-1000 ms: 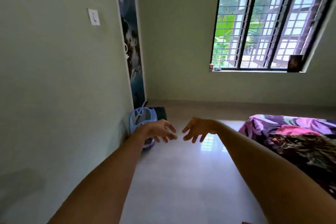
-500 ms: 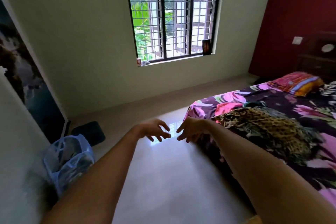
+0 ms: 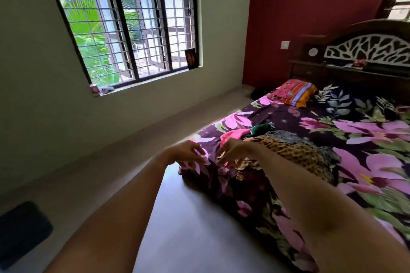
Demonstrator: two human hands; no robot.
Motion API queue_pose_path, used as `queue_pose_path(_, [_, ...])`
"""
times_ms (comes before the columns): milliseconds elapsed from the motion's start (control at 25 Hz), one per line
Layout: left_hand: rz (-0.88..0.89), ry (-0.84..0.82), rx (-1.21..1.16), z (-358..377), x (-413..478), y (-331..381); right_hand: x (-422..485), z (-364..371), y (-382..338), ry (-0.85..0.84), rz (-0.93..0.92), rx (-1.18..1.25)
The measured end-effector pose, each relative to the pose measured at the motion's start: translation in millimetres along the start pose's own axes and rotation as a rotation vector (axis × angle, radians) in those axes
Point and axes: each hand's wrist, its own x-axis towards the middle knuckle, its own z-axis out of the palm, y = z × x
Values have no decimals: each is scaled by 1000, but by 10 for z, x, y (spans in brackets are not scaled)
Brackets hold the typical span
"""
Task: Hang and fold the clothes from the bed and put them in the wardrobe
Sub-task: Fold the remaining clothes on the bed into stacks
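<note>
Flowered bed: clothes heap stretches crosswise; left hand, right hand slack, empty.

Home bedroom — bed, barred window.

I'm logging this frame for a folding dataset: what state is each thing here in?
left hand: open, fingers loosely curled, holding nothing.
right hand: open, holding nothing, at the pile's edge.
clothes pile: crumpled heap on the bed, unfolded.
bed: sheet spread over it.
pillow: lying flat at the bed's head.
window: barred; panes open or shut, cannot tell.
</note>
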Motion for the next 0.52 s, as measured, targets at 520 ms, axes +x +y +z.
queue_pose_path(520, [331, -402, 201, -168, 2911, 704, 950, -1198, 1110, 315, 384, 277])
